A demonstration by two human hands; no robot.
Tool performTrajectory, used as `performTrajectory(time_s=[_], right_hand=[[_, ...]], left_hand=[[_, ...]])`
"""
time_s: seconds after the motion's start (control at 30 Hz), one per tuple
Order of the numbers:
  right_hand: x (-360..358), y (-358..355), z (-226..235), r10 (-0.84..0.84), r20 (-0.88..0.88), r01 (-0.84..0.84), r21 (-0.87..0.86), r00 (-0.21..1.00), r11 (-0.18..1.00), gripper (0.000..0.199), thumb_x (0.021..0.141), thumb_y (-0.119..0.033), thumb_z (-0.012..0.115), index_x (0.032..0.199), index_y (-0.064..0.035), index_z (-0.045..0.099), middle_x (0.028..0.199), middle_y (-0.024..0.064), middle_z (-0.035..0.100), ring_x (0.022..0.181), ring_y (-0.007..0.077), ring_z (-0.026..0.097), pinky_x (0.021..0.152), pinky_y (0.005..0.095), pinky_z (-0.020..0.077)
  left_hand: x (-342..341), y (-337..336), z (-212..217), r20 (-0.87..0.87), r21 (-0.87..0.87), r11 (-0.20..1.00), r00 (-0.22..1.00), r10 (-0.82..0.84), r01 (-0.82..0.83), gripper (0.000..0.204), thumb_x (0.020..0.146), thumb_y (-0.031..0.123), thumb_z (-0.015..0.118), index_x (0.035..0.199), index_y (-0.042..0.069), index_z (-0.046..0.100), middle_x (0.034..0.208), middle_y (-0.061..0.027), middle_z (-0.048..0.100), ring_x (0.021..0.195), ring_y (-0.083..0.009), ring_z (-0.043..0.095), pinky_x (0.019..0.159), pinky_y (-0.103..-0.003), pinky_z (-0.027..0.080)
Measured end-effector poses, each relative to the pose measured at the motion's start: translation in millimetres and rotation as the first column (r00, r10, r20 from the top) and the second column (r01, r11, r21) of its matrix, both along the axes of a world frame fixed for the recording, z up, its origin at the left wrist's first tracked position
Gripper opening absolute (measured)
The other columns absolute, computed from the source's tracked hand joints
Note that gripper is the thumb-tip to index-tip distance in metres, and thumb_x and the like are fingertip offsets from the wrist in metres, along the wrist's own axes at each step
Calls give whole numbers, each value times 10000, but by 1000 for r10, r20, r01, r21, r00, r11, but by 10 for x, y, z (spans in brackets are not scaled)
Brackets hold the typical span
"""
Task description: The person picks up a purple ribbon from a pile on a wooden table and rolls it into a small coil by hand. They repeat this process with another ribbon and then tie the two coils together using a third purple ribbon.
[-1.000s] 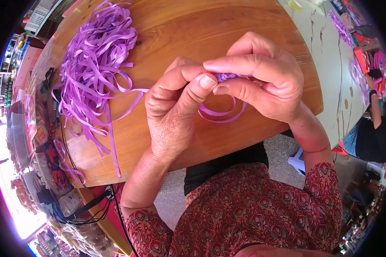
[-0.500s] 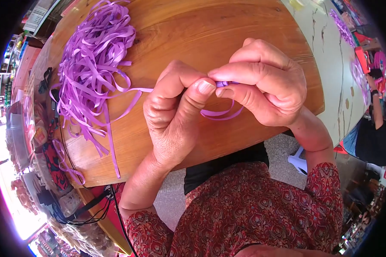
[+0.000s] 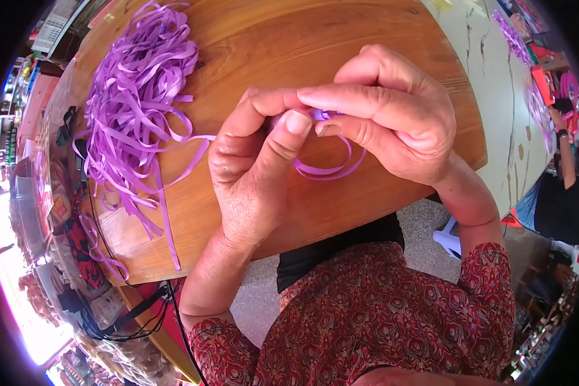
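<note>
The purple ribbon (image 3: 318, 172) sits in the pinch of two bare hands, its small gathered part (image 3: 323, 115) showing in the slit between the fingertips. The left hand (image 3: 248, 170) has thumb and forefinger drawn together on the near end of that part, though the thumb hides most of the contact. The right hand (image 3: 408, 119) keeps a narrow grip too, forefinger above and thumb below, with the gathered part between them. That part runs roughly sideways, from the left grip across to the right, so its long axis lies along the line joining the two hands; what shows of it is nearer the right. The right forefinger reaches over toward the left fingertips and touches or nearly touches them. Below both grips, on the person's side, the ribbon curves in a loose loop over the wooden surface (image 3: 289, 58); whether the loop rests on it cannot be told. Well to the left of the left grip and reaching farther from the body lies a tangled pile of purple ribbons (image 3: 138, 96). One strand (image 3: 198, 153) bends from the pile toward the back of the left hand.
</note>
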State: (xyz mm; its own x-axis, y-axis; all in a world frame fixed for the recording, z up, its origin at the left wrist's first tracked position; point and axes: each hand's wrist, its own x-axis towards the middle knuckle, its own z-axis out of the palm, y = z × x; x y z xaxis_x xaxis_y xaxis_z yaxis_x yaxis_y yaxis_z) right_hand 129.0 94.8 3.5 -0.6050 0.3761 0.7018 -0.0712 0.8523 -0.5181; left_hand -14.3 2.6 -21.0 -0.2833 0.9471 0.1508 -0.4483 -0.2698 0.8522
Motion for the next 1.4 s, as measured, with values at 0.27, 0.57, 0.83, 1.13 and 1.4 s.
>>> performTrajectory(time_s=[0.27,0.57,0.83,1.13,1.4], right_hand=[[11,42,-5,-28,-8,28,-10,1000,1000,361,653,-41,748,1009,-32,685,781,38,575,666,132,537,558,235,420],[4,32,39,-11,12,12,-70,1000,997,322,685,-9,727,1003,-14,679,792,52,581,680,131,540,572,226,416],[2,10,16,-4,48,8,-82,999,997,303,709,13,705,1009,-9,673,803,51,575,699,135,535,590,231,416],[18,0,91,24,100,-14,-98,995,995,342,765,-18,651,1104,12,628,877,64,569,747,156,531,654,254,433],[43,-51,107,16,4,-13,-376,1000,926,313,764,72,645,1074,46,614,892,105,615,783,162,604,688,223,477]], left_hand=[[-56,29,-44,129,-1,990,982,-138,139,181,924,112,530,1026,-3,624,878,-26,581,812,-93,514,741,-239,416],[-147,47,-64,295,-43,969,930,-219,242,240,943,153,470,1069,-5,601,970,-110,643,889,-195,600,846,-351,456],[-87,35,-103,111,-65,985,982,-153,161,166,880,55,571,1034,22,621,946,-85,648,817,-151,595,740,-274,473],[-59,26,1,187,-42,994,978,-93,103,139,855,-2,600,988,12,641,954,-57,652,875,-112,594,825,-241,474],[-50,5,2,149,-76,996,989,-24,36,149,819,-10,647,964,19,655,920,-31,641,845,-90,578,788,-222,462]])
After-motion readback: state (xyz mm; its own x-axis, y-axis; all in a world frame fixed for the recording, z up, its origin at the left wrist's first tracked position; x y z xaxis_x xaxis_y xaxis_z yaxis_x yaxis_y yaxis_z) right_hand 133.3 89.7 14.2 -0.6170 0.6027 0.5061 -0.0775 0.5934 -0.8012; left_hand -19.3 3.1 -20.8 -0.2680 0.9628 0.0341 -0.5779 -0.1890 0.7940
